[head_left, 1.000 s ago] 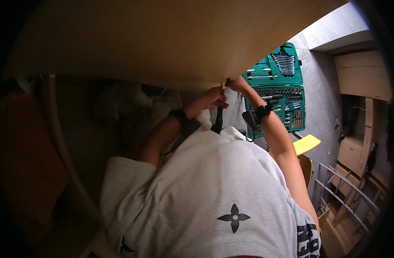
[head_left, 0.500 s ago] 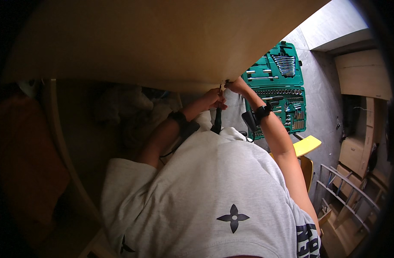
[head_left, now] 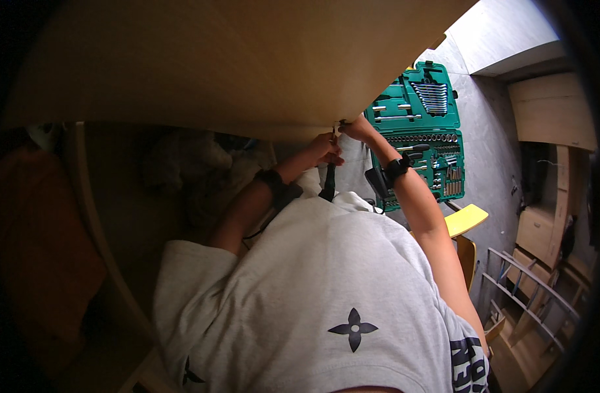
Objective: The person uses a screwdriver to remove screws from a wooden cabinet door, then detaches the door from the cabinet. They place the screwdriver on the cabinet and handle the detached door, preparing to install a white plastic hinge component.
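My left hand (head_left: 324, 150) is closed around a screwdriver (head_left: 328, 182) with a dark handle. Its handle hangs below the fingers and its thin shaft points up to the lower edge of a wooden panel (head_left: 247, 72). Beside it, my right hand (head_left: 357, 130) pinches at that same edge, by the shaft's upper end. A small dark piece (head_left: 342, 123) shows at those fingertips, too small to name. Both wrists carry black bands.
An open green tool case (head_left: 459, 157) with sockets and wrenches lies on the grey floor, right of my right forearm. Near it is a yellow chair part (head_left: 467, 221). A metal ladder (head_left: 529, 288) and wooden cabinets (head_left: 535, 236) stand at far right. Crumpled cloth (head_left: 195, 157) lies left, in shadow.
Both hands stay at the panel edge with almost the same grip. The panel's right edge has shifted slightly left in view, showing a little more beyond the tool case.
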Motion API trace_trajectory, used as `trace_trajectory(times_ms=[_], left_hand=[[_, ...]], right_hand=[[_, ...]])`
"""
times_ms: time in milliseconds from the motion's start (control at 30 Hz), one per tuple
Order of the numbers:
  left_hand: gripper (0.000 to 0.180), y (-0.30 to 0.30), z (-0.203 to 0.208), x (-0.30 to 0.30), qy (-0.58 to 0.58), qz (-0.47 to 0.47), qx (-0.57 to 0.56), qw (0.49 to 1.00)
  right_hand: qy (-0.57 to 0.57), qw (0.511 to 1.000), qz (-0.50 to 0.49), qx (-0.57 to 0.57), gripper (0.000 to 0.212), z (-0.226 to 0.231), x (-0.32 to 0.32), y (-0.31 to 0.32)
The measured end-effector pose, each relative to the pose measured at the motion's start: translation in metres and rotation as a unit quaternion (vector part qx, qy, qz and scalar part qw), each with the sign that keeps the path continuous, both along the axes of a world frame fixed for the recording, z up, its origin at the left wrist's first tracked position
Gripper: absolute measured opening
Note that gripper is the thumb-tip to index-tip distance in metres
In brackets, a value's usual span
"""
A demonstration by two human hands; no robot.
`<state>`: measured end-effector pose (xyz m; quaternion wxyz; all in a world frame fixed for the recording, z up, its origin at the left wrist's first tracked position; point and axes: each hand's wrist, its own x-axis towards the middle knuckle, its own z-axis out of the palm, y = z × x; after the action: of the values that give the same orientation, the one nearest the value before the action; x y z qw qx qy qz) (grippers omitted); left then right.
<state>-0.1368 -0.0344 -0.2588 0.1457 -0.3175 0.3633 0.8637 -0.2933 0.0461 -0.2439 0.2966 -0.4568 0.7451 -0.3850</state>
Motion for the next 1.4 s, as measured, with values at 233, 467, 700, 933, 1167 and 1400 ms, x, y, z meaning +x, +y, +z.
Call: trace_trajectory(times_ms=[233,467,700,933,1167,1400], left_hand=[[0.017,-0.002,0.003,0.004,0.018,-0.007,0.028,0.999],[0.016,-0.005,0.004,0.006,0.025,-0.034,0.010,0.999],[0.012,-0.010,-0.002,0.006,0.072,-0.042,0.049,0.995],[0.021,-0.012,-0.021,0.014,0.122,-0.026,0.185,0.975],[0.034,0.000,-0.002,0.056,0.127,-0.222,0.148,0.955],[0.033,0.005,0.002,0.064,0.161,-0.243,-0.012,0.957]], right_hand=[[-0.034,0.999,-0.016,0.028,0.037,-0.001,0.001,-0.002],[-0.037,0.998,-0.023,0.051,0.041,-0.003,0.001,-0.002],[-0.051,0.998,-0.013,0.041,0.042,0.002,0.001,-0.002],[-0.034,0.999,-0.037,-0.014,0.040,-0.005,0.003,-0.001],[-0.052,0.998,-0.027,0.015,0.036,-0.014,-0.003,-0.006],[-0.054,0.998,-0.016,-0.013,0.036,-0.022,-0.004,-0.007]])
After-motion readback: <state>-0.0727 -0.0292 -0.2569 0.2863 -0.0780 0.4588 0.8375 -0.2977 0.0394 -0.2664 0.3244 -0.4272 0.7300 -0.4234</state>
